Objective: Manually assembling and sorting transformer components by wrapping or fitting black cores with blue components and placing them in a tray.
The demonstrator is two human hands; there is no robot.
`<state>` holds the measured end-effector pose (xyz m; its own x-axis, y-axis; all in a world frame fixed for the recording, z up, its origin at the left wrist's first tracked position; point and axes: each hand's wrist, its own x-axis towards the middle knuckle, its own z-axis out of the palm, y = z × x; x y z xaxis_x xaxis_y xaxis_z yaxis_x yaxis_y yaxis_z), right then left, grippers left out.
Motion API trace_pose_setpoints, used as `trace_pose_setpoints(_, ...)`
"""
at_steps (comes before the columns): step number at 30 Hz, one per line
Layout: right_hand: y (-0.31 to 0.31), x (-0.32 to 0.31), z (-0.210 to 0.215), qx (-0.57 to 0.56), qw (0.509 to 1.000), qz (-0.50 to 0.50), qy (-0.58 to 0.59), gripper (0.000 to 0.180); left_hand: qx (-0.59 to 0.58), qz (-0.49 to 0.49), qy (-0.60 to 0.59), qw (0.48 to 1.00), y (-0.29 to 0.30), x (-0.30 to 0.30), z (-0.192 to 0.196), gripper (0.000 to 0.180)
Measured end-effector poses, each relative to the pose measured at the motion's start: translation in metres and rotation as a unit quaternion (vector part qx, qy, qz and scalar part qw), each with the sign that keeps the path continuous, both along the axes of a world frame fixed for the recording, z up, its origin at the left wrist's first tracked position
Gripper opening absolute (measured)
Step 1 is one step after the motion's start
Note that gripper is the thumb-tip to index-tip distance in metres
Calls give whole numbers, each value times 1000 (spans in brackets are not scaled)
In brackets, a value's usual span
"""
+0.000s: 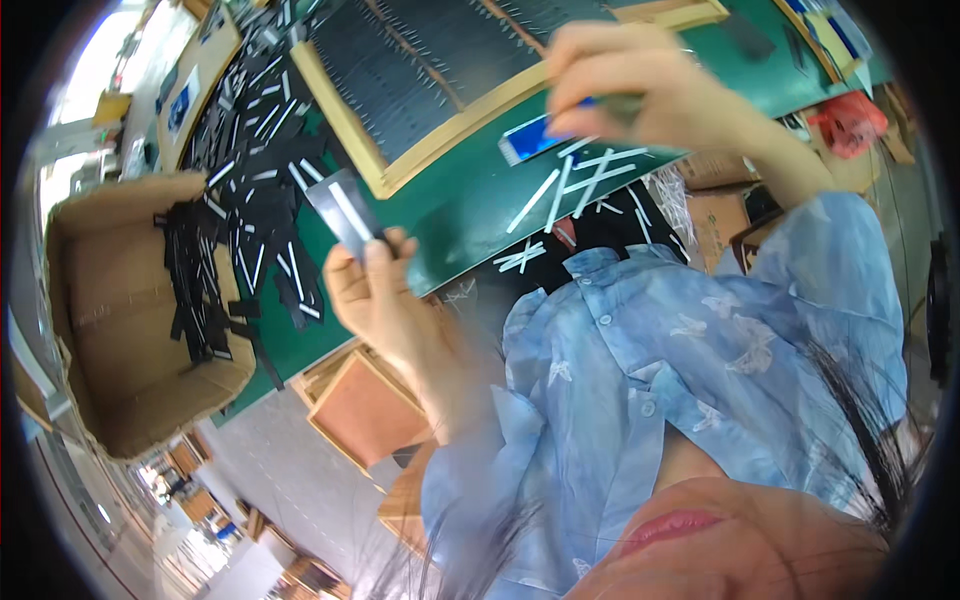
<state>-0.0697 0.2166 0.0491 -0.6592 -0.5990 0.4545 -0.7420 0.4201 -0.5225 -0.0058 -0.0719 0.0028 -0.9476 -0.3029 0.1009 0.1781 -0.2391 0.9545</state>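
A thin dark rectangular strip with a white stripe (343, 212) is pinched between the fingertips of the left hand (380, 290). A blue flat tool (535, 137) is gripped in the closed right hand (640, 90) above the green tabletop (450, 205), where white peeled strips (585, 180) are scattered. A pile of black strips (250, 180) lies beside an open cardboard box (130, 310).

1. An open brown cardboard box (120, 330) stands at the left, holding black strips.
2. More brown cartons (722, 215) sit right of centre, under the tabletop's edge.
3. A red plastic bag (848, 122) lies far right.
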Motion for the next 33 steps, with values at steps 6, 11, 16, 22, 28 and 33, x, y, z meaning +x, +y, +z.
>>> trace_pose_setpoints(6, -55, 9, 9, -105, 984, 38, -137, 18, 1, -192, -52, 980, 77, 18, 6, 32)
trace_pose_setpoints(11, -42, 5, 17, 11, 980, 137, -145, 20, -78, -150, -91, 981, 66, 29, 25, 36)
trace_pose_setpoints(16, -42, 16, 7, 25, 996, 37, 72, 30, -11, -134, -126, 983, 68, 27, 30, 26)
trace_pose_setpoints(22, -49, 17, -11, 61, 949, 1, 310, 22, 17, -125, -119, 985, 70, 23, 22, 28)
trace_pose_setpoints(28, -17, 54, -33, 108, 964, 154, 187, 13, -9, 3, -75, 997, 45, 11, 7, 33)
trace_pose_setpoints(33, 21, 19, -67, 85, 993, 57, -51, 18, -43, 49, -55, 996, 43, 14, -6, 30)
